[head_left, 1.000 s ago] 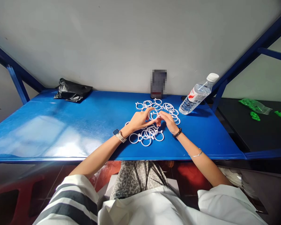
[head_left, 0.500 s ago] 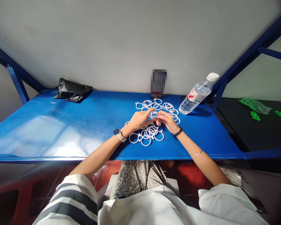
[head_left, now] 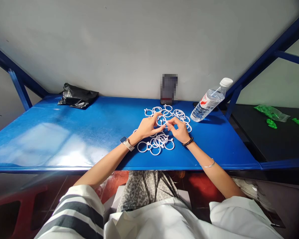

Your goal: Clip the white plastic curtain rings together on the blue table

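Note:
Above the blue table, my left hand curls its thumb and fingers around a white plastic ring that looks like a curtain ring. My right hand faces it from the other side, its fingertips pinched at the ring's right edge. Whatever small part lies between those fingertips is too small to make out. Several similar white rings, some with small eyelets, lie in a heap on the near side of my hands. More white rings are spread behind them, partly covered by my fingers.
A water bottle with a white cap stands right of the rings. Behind them a dark, blurred-out object leans against the wall. A black plastic bag lies at the back left. Green pieces lie on a dark surface to the right.
The ring in my hands has turned so that its round opening faces me. My right hand has shifted slightly and its fingers are more bent. The loose rings stay put.

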Tool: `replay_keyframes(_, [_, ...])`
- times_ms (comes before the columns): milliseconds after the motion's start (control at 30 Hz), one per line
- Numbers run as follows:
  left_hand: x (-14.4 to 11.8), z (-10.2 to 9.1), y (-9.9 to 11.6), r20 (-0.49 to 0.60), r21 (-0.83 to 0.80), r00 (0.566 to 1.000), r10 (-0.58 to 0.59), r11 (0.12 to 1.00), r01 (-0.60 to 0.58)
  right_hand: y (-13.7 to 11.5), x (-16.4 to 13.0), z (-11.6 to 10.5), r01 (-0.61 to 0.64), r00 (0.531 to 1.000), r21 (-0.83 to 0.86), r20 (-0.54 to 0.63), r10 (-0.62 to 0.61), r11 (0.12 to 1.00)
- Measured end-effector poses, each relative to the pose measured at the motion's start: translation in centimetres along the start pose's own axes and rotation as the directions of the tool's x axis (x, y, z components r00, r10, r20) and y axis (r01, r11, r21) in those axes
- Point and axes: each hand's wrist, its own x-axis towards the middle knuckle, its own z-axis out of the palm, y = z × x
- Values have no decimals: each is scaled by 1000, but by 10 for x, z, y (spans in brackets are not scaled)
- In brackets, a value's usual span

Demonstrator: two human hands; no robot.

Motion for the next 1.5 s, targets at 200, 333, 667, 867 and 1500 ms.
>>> replay_keyframes(200, [0,5,-6,-20,57,999,44,997,-43,4,-1,-1,91,996,-142,-10,-94,986])
replay_keyframes(333, [1,6,-10,-34,91,997,67,994,-64,5,-2,-2,94,995,-188,-8,-97,978])
replay_keyframes(667, [1,4,-11,-49,46,994,99,994,-97,9,-1,-2,157,988,-287,55,-147,945])
replay_keyframes(867, [1,5,-10,-59,35,994,97,995,-95,6,-1,-2,177,982,-304,117,-147,936])
replay_keyframes(1500, [0,5,-6,-27,15,997,78,997,-78,13,-1,-1,211,976,-309,115,-184,927])
